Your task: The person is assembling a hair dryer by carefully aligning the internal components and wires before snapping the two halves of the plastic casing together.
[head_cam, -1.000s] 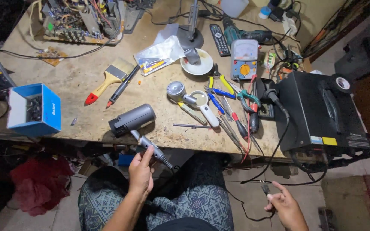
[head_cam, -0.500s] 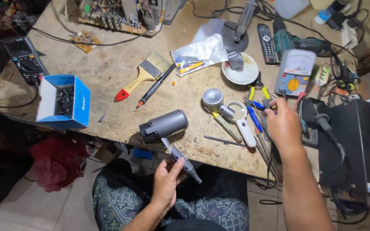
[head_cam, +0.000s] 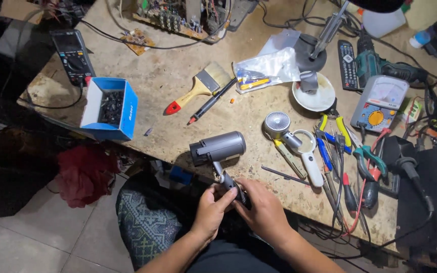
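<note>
I grip the handle of the grey hair dryer (head_cam: 219, 147) with both hands: my left hand (head_cam: 211, 211) wraps it from the left, my right hand (head_cam: 264, 208) from the right. Its barrel lies at the edge of the workbench (head_cam: 178, 101), near a magnifying glass (head_cam: 309, 151).

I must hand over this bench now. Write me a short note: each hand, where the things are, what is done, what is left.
Left hand: grips the hair dryer handle from the left.
Right hand: closed on the handle's lower end.
Dryer: grey barrel over the table edge, handle pointing down toward the lap.
Nearby: round grille, magnifier, pliers, screwdrivers to the right.
Done: dryer is in both hands.
Left: handle looks still closed; tools untouched.
</note>
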